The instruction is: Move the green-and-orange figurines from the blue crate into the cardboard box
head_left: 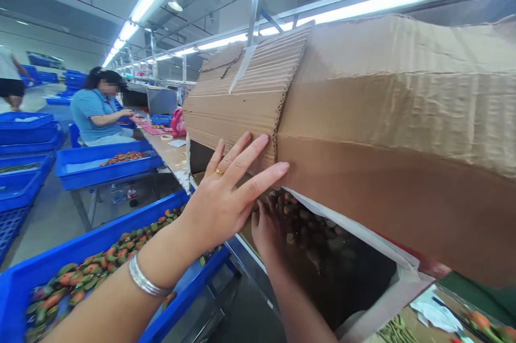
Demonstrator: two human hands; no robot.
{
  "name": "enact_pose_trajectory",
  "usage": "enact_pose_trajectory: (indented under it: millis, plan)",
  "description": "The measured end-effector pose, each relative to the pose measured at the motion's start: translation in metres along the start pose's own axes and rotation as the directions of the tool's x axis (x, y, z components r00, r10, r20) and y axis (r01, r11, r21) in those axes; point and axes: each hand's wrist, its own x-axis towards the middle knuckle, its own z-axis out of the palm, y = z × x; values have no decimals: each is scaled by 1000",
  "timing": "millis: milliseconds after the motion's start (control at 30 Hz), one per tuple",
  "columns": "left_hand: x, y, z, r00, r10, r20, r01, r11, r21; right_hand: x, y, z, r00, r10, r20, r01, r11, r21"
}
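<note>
Right hand (pixel 268 233) half lost in shadow beneath the cardboard (pixel 382 128).
Its fingers fade into the dark under the edge, so whether they grip anything cannot be told; the pieces (pixel 314 235) beside them blur together and vanish deeper in the opening. The left forearm (pixel 121 284) and right forearm (pixel 302 300) leave at the bottom, the left one covering part of a blue tray (pixel 12 300) that the left and bottom edges crop. The cardboard runs off at the right. A standing person (pixel 8 71) is cut by the left edge, head out of view. Small items (pixel 159 126) on the far desk (pixel 171 152) are too tiny to identify.
</note>
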Motion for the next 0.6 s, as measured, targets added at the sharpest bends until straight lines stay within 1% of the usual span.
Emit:
enact_pose_trajectory:
  millis: [33,100,167,200,267,300,333,367,400,433,467,500,567,600]
  plan:
    - [-2,1,-2,1000,-14,4,14,1000,-1,-9,-8,0,999,-18,31,17,999,29]
    - [-10,3,-6,999,-41,11,41,999,-5,-28,-19,-2,987,-106,121,92,989,116]
    - [-20,2,-15,997,-80,6,80,997,1,-46,-20,-8,954,-219,203,170,958,230]
    - [-26,1,-21,994,-110,-7,110,994,8,-52,-18,-11,939,-258,229,190,940,282]
    - [-44,-2,-39,977,-208,-44,209,978,23,-59,-13,-14,917,-306,256,199,907,372]
    - [-55,-3,-49,959,-277,-67,279,960,23,-61,-12,-15,910,-318,265,193,892,410]
    - [-68,-3,-59,930,-357,-89,360,933,17,-64,-11,-15,905,-325,275,181,878,443]
    - [-83,-3,-68,885,-453,-105,456,890,5,-68,-12,-14,899,-328,289,165,866,471]
    - [-101,-1,-76,829,-546,-123,548,836,-16,-72,-15,-14,892,-331,309,145,855,498]
    - [-119,2,-83,749,-650,-124,650,758,-49,-78,-18,-13,881,-336,332,124,843,523]
    - [-137,6,-88,649,-752,-116,744,659,-110,-84,-23,-14,868,-346,357,105,829,549]
    - [-154,11,-91,588,-801,-116,789,599,-137,-89,-27,-15,853,-358,379,86,813,576]
    - [-177,24,-95,502,-862,-69,842,505,-187,-96,-37,-20,826,-385,412,47,774,631]
    - [-180,30,-95,481,-876,-40,852,477,-213,-97,-41,-24,818,-390,423,23,757,653]
